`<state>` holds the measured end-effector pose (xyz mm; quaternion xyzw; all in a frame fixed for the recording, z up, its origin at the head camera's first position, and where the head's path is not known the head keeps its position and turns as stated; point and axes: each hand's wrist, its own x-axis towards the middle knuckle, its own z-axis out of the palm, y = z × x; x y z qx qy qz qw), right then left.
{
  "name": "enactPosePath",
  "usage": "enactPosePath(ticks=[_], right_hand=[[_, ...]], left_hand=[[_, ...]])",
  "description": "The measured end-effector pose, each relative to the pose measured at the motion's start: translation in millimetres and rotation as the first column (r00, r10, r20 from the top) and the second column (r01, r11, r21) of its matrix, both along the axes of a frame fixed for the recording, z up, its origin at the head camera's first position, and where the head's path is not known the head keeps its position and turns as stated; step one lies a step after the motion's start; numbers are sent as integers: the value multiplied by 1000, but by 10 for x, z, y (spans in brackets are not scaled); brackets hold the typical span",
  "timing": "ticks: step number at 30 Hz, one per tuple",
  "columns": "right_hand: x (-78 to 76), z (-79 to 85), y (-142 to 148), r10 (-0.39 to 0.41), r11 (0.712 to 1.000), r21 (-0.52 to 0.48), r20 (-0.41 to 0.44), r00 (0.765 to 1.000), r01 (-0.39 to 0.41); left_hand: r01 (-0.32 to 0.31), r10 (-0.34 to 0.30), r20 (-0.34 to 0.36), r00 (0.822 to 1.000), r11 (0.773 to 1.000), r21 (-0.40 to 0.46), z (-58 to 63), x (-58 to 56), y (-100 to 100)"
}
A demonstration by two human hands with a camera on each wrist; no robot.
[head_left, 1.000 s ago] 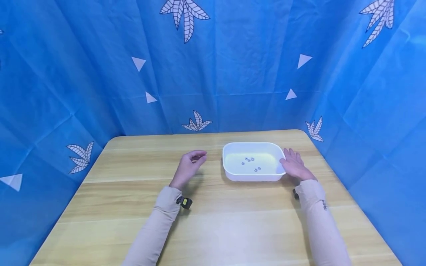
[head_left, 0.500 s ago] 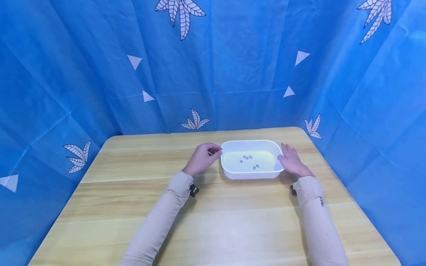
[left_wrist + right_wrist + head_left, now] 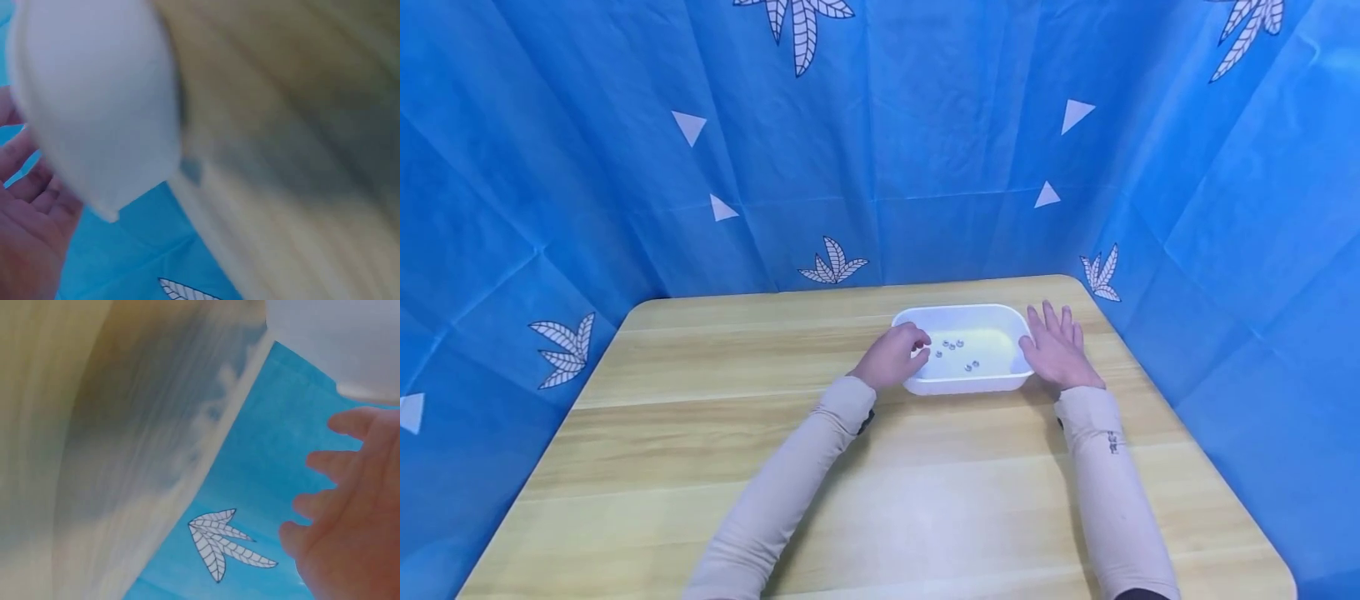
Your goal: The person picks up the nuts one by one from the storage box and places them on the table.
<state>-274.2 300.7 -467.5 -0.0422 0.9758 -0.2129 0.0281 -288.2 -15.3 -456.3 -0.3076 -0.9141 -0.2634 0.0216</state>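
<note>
Blue curtain cloth (image 3: pixel 775 167), printed with white leaves and triangles, is closing off the back and sides, and a pale wood-grain counter (image 3: pixel 925 483) is stretching out below. Towards its far edge, right of centre, a shallow white round-cornered basin (image 3: pixel 970 385), plastic by the look of it, is sitting upright, six tiny shiny pieces (image 3: pixel 952 347) lying loose on its floor.

And the left hand (image 3: pixel 891 354) is arching over the left rim! Thumb and forefinger are curling towards each other, a slim gap showing at the tips; whether they are pinching anything, these angles aren't telling. At the opposite end, the right hand (image 3: pixel 1060 354) is holding its fingers straight and spread, its thumb lying over the right rim, apparently touching it.

Danger could be lurking: a knock from the left wrist might slide or tip the basin, since the right hand isn't gripping it. Pieces this small and smooth-looking could also slip out of a loose pinch.

Only the head view is revealing the pieces; both wrist views are showing just outer walls. The right wrist view, though, is picking out four separate fingertips beside the basin, while the left one is catching fingers partly behind the rim, blurring.
</note>
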Motion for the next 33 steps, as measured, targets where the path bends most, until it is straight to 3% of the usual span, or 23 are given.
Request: enactPosePath(ticks=[7, 16, 25, 33], right_hand=[[-60, -55, -20, -19, 999, -28, -47, 999, 18], [-19, -6, -28, 14, 1000, 0, -40, 999, -14], [-15, -57, -32, 22, 999, -27, -11, 1000, -22], [-34, -85, -39, 39, 998, -54, -17, 999, -40]], left_hand=[[-39, 40, -116, 992, 999, 16, -181, -6, 19], [-65, 65, -132, 989, 998, 9, -189, -142, 68], [-62, 61, -111, 992, 998, 1, -207, -149, 58], [-72, 76, -69, 995, 996, 57, -184, -133, 37]])
